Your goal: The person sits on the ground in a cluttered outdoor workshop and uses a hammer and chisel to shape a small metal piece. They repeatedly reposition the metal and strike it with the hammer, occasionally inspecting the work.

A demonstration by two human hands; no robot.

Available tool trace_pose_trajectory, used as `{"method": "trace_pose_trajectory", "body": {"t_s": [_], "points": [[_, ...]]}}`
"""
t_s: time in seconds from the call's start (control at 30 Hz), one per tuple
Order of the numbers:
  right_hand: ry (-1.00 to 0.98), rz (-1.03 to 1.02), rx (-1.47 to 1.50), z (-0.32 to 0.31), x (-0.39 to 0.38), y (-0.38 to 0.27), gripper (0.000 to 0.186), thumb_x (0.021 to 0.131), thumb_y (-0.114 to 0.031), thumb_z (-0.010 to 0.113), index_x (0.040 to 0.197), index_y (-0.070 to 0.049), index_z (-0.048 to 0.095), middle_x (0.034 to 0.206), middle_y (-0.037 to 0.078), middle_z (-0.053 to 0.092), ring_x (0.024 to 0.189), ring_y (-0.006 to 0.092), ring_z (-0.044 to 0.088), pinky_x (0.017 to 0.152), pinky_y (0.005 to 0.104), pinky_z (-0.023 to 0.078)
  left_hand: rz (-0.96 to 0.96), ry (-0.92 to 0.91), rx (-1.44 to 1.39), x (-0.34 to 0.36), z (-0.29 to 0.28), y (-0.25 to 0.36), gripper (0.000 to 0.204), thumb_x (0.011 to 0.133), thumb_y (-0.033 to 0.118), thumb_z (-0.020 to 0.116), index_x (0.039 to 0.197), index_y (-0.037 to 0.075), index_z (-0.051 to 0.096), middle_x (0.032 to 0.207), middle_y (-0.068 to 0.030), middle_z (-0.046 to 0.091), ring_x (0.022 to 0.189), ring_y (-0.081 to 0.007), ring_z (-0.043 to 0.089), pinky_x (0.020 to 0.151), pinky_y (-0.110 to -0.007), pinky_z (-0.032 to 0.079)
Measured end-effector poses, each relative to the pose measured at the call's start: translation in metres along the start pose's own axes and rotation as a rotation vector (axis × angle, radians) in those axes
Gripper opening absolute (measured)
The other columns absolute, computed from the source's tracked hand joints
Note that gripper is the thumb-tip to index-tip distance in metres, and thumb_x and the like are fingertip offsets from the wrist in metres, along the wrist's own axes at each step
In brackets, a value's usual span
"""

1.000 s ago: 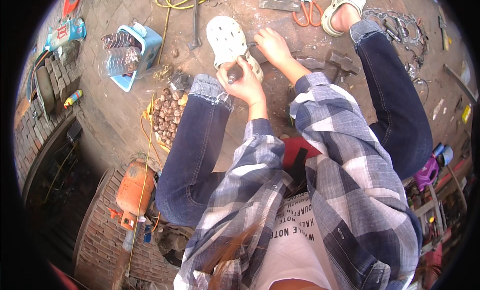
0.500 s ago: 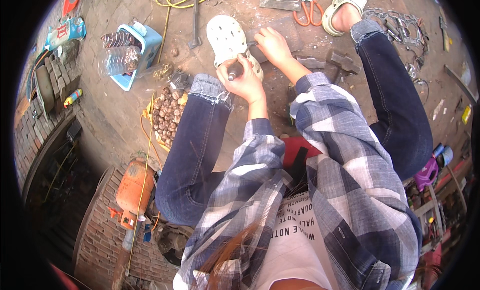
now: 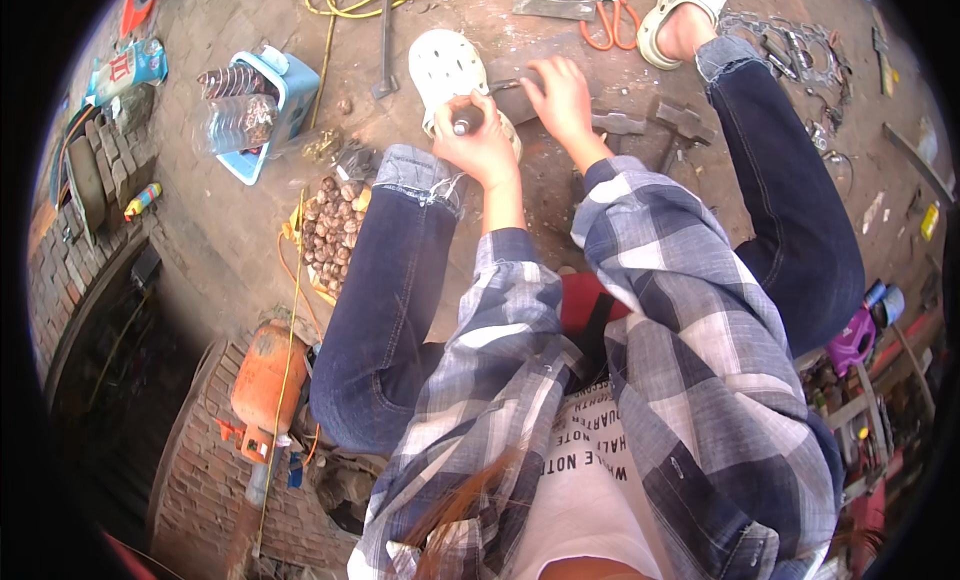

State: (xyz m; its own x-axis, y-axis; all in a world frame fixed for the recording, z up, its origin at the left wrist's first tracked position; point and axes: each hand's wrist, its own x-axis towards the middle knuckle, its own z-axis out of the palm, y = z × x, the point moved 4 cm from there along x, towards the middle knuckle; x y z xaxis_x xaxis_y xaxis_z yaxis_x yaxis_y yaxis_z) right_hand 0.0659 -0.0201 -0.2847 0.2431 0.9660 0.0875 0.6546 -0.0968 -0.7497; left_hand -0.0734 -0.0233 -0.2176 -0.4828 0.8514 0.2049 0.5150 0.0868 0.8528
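Note:
My left hand is wrapped round the dark, rounded handle of a tool, beside the pale clog on my left foot. From the grip, a dark flat metal part seems to run right toward my other hand; its exact kind is unclear. My right hand hovers over or rests on the far end of this metal, fingers stretched forward and a little bent, thumb side toward the tool. I cannot make out anything held in it. Just right of it lie two hammers on the ground.
Walnuts are heaped by my left shin. Farther left stands a blue bin with plastic bottles. A wide blade and orange-handled scissors lie ahead. Metal parts spread at the far right, and an orange motor-like machine sits lower left.
My right hand has shifted right, away from the neck of the tool it was touching. My left hand keeps its grip on the handle, moved very slightly.

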Motion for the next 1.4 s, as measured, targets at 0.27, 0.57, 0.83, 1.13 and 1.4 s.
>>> {"method": "trace_pose_trajectory", "body": {"t_s": [0.27,0.57,0.83,1.13,1.4], "points": [[0.297,0.648,-0.253,-0.037,-0.152,0.056,0.037,0.077,-0.02,0.071,0.099,0.001,0.05,0.096,0.019,0.051,0.097,0.0379,0.048,0.086,0.0467,0.037,0.13,0.058,0.171,0.002,0.0,0.006,0.017,0.073,0.008,0.07,0.072,0.003,0.054,0.069,-0.0091,0.059,0.063,-0.0253,0.057,0.06,-0.036,0.045],[-0.027,0.771,-0.359,-0.026,-0.154,0.089,0.042,0.082,-0.027,0.068,0.099,0.004,0.045,0.097,0.026,0.056,0.088,0.0438,0.058,0.074,0.0482,0.047,0.171,-0.024,0.124,-0.003,0.004,-0.002,0.017,0.072,0.007,0.069,0.071,0.004,0.053,0.069,-0.0107,0.055,0.065,-0.0305,0.055,0.062,-0.039,0.044],[0.089,0.98,-0.254,-0.043,-0.124,0.064,0.05,0.089,-0.039,0.054,0.095,0.01,0.055,0.09,0.032,0.061,0.086,0.0496,0.058,0.078,0.0505,0.046,0.153,-0.018,0.238,-0.012,0.009,0.022,0.016,0.077,0.01,0.068,0.077,0.004,0.053,0.079,-0.0133,0.055,0.071,-0.0322,0.057,0.063,-0.041,0.046],[-0.049,0.962,0.756,-0.12,-0.085,-0.066,0.046,0.098,-0.047,0.039,0.073,-0.008,0.044,0.056,0.0,0.045,0.04,0.0066,0.038,0.035,0.0221,0.027,-0.071,-0.007,0.038,-0.013,0.013,0.015,0.015,0.079,0.016,0.071,0.082,0.004,0.063,0.081,-0.0121,0.054,0.072,-0.0299,0.058,0.064,-0.039,0.046],[-0.072,0.038,0.741,-0.179,-0.06,-0.178,0.062,0.09,-0.065,0.038,0.073,-0.005,0.041,0.052,-0.001,0.033,0.038,0.0097,0.031,0.036,0.0231,0.024,-0.15,-0.048,-0.002,-0.011,0.014,0.009,0.014,0.08,0.02,0.069,0.086,0.008,0.065,0.085,-0.0114,0.056,0.074,-0.0304,0.06,0.066,-0.039,0.047]]}}
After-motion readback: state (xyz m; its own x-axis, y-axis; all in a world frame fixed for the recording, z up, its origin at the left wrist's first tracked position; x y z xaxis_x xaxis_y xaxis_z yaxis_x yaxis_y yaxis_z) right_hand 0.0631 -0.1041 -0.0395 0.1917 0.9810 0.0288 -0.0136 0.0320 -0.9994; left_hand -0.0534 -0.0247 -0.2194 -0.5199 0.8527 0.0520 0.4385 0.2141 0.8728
